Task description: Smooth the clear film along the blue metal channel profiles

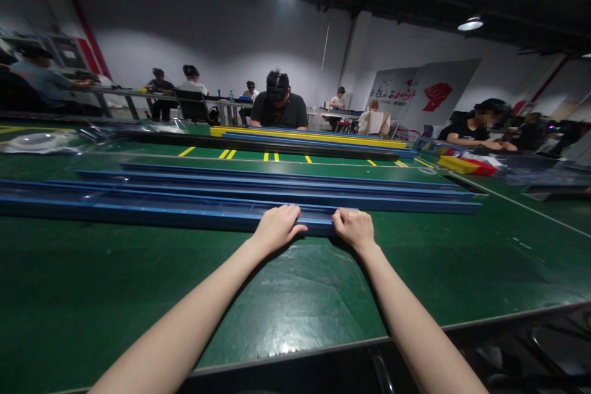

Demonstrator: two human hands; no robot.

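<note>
A long blue channel rail (184,214) lies across the green table, the nearest of several alike. My left hand (277,226) grips it from the near side, fingers bent over its top edge and thumb along the front. At the rail's right end, my right hand (354,228) is closed on it with curled fingers. A short stretch of blue rail shows between the hands. Just behind lie more blue rails (392,200), parallel to the held one. My fingertips are partly hidden behind the rail's edge and knuckles.
Yellow, blue and black rails (314,141) lie across the far side of the green table (462,271). Plastic wrapping (41,140) is at the far left, and a yellow and red bin (466,164) at the right. A person (279,104) sits opposite; others sit farther back.
</note>
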